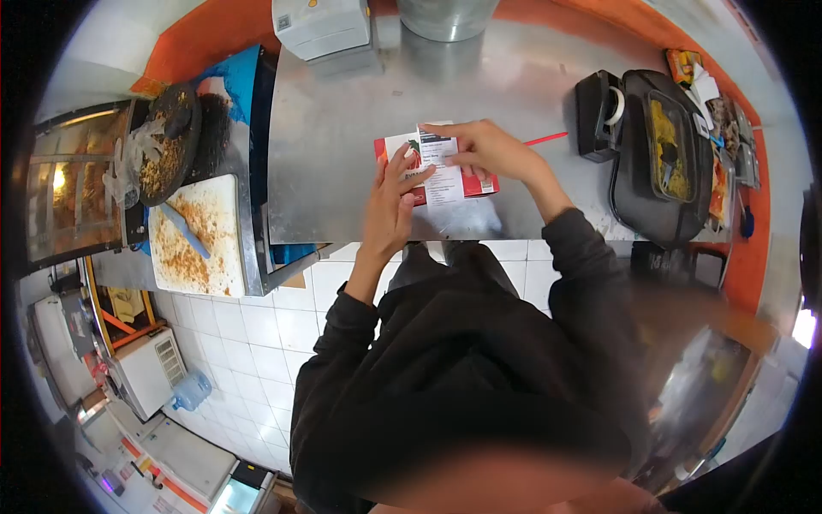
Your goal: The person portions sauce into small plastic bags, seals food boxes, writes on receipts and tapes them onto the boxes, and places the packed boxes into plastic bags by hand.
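Note:
A red-and-white printed cardboard box (390, 147) lies on the steel table in front of me. Across it runs a long white printed receipt (441, 187), its lower end reaching past the box's near edge. My left hand (390, 204) rests on the box's left side with fingers spread, fingertips touching the receipt's left edge. From the right, my right hand (490, 154) reaches over the receipt, index finger stretched along its top edge and thumb side bent beneath, gripping the paper. Part of the box is covered by the paper and both hands.
A red pen (546, 138) lies right of the box, near a black tape dispenser (597, 116) and a tray of yellow food (670, 146). A white label printer (321, 26) and metal pot (447, 15) stand behind. Leftward, a knife (185, 231) lies on a stained cutting board (224, 206).

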